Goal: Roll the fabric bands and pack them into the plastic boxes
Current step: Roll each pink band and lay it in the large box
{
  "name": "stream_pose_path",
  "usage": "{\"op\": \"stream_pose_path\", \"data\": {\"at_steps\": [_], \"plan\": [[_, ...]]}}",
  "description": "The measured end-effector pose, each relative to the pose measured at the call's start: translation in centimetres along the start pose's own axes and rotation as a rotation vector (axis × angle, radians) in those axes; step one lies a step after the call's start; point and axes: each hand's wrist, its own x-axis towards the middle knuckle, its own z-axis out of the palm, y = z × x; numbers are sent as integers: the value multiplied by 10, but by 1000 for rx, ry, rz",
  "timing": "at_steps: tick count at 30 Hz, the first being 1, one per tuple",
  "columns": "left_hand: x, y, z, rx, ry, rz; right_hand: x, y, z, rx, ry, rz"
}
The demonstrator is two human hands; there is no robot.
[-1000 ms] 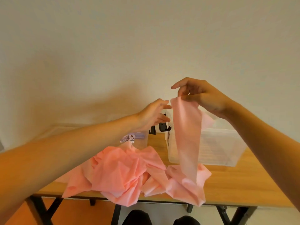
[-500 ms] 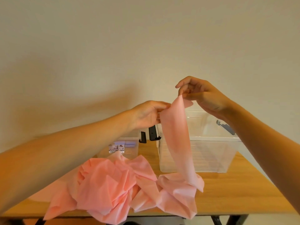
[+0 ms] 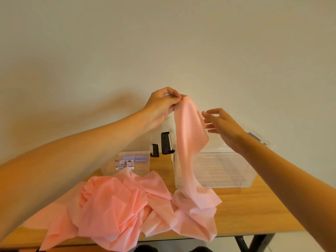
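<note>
A long pink fabric band [image 3: 189,135] hangs from my left hand [image 3: 163,102], which pinches its top end high above the table. The band drops down in front of the right box and joins a crumpled heap of pink fabric [image 3: 116,206] on the table's near side. My right hand [image 3: 220,122] is beside the band's right edge with its fingers spread and holds nothing. Two clear plastic boxes stand behind the heap: a smaller left box [image 3: 134,162] with a label, and a larger right box [image 3: 227,170] with black latches.
The wooden table [image 3: 254,211] has black legs, and its front edge runs under the fabric heap. A plain wall rises right behind the boxes. A blue-grey handle [image 3: 254,136] shows on the right box's far side.
My right hand has let go of the band's top end and dropped to the right. My left hand has risen and now holds that top end alone.
</note>
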Motion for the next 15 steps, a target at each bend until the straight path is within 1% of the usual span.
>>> {"op": "stream_pose_path", "data": {"at_steps": [3, 6, 9, 12, 13, 15], "plan": [[4, -1, -2, 71, 1, 28, -3, 13, 6, -13, -15, 109], [6, -7, -3, 92, 59, 38, -4, 21, 8, 81, -153, 148], [10, -11, -4, 84, 84, 58, -3, 25, 7, 194, -186, 177], [13, -21, -10, 114, 65, 25, 1, 21, 5, 262, -159, 132], [13, -28, -12, 160, 46, -1, 4, 19, 4, 265, -139, 103], [7, -42, -17, 349, -2, -58, 10, 14, 2, 246, -102, 40]]}}
